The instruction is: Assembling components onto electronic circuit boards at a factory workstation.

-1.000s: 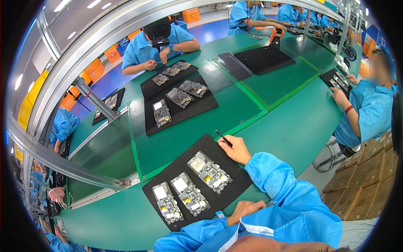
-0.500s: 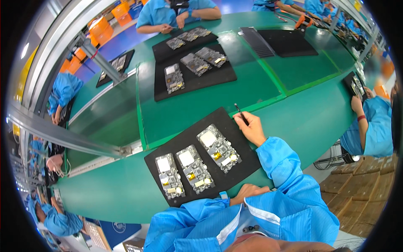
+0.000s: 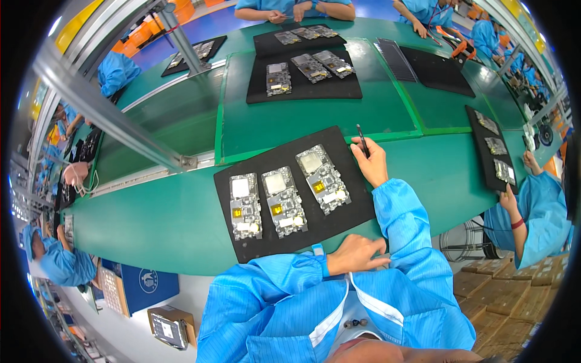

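Note:
My right hand (image 3: pixel 373 164) is closed around a slim black pen-like tool (image 3: pixel 362 139), its tip pointing up and away. The hand rests by the right edge of a black mat (image 3: pixel 356 209), which lies at an angle on the green table. Three grey circuit boards (image 3: pixel 322 179) lie apart on this mat, each with a pale square plate at its far end and a small amber patch. Near the table's front edge, my left hand (image 3: pixel 356 254) holds nothing, its fingers stretched out and apart beside my right sleeve.
Across the table, another black mat (image 3: pixel 333 94) carries several circuit boards, with a co-worker's hands (image 3: pixel 290 13) beyond it. A metal frame post (image 3: pixel 130 115) slants over the left side. At right, a co-worker's hand (image 3: pixel 509 202) touches a mat (image 3: pixel 481 145) of boards. Cardboard boxes (image 3: pixel 490 290) stand below.
The whole view has shifted, so my mat and boards appear higher in it. My left hand shows more fully, with its fingers spread. The right hand keeps its hold on the black tool.

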`<state>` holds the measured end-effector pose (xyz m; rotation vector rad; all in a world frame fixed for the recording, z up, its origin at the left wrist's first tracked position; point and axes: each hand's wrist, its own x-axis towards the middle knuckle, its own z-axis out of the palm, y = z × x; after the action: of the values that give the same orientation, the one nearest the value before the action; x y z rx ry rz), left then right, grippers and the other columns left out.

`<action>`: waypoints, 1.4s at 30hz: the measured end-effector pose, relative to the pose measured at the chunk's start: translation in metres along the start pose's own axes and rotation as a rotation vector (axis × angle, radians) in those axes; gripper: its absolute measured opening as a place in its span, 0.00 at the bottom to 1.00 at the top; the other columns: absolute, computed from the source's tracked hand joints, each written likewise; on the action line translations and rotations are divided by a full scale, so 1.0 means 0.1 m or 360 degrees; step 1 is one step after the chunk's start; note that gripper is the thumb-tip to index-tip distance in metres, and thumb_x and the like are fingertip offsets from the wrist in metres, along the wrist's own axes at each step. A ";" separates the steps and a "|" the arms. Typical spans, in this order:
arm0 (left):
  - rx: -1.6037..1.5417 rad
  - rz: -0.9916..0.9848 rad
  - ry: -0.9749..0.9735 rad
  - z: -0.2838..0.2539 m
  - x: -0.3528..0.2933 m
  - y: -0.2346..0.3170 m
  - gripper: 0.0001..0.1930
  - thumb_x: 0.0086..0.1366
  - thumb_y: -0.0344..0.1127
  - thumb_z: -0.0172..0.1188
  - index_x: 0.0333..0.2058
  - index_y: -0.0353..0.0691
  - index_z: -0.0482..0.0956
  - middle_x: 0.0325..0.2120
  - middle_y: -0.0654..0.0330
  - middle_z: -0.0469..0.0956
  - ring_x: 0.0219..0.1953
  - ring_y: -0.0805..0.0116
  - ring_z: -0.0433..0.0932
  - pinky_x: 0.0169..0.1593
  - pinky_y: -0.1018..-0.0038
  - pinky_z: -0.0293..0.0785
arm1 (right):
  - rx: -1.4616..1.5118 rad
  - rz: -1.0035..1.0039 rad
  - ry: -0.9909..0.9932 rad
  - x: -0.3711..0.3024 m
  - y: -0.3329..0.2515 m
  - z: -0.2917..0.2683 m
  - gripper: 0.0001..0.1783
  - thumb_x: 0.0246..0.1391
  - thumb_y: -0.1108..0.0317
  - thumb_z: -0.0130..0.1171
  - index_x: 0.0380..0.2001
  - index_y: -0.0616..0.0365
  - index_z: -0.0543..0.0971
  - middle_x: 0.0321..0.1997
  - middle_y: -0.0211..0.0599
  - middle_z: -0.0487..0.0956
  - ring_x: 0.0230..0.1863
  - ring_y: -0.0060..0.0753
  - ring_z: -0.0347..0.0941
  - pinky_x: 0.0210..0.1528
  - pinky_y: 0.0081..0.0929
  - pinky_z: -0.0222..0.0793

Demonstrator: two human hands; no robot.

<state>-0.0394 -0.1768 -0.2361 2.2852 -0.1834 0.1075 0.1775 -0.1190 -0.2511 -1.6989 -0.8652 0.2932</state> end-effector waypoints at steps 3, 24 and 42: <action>-0.0244 -0.0479 0.0691 -0.25 -0.25 0.28 0.15 0.63 0.50 0.70 0.35 0.46 0.79 0.26 0.60 0.80 0.27 0.59 0.81 0.30 0.62 0.75 | -0.0204 -0.0050 0.0075 -0.16 -0.04 -0.05 0.15 0.60 0.63 0.67 0.45 0.61 0.83 0.31 0.39 0.82 0.33 0.31 0.77 0.37 0.32 0.73; 0.0322 -0.1062 0.1468 -0.62 -2.00 0.04 0.20 0.62 0.33 0.70 0.52 0.35 0.81 0.53 0.48 0.82 0.61 0.46 0.76 0.72 0.49 0.56 | -0.0435 0.0258 -0.0159 -1.79 -0.56 -0.70 0.21 0.54 0.76 0.69 0.52 0.62 0.80 0.39 0.37 0.77 0.31 0.30 0.73 0.30 0.27 0.69; 0.0064 -0.0399 0.1020 -0.90 -0.09 -0.53 0.11 0.58 0.25 0.68 0.40 0.34 0.83 0.45 0.53 0.79 0.48 0.50 0.78 0.52 0.61 0.76 | -0.0452 -0.0268 -0.0013 -1.19 -0.58 -0.13 0.11 0.56 0.75 0.66 0.43 0.56 0.85 0.39 0.38 0.83 0.35 0.47 0.81 0.35 0.36 0.76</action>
<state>-0.0414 -0.0732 -0.2171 2.1737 0.4381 0.6999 0.0799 -0.2045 -0.2217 -1.8707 -1.0895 0.0647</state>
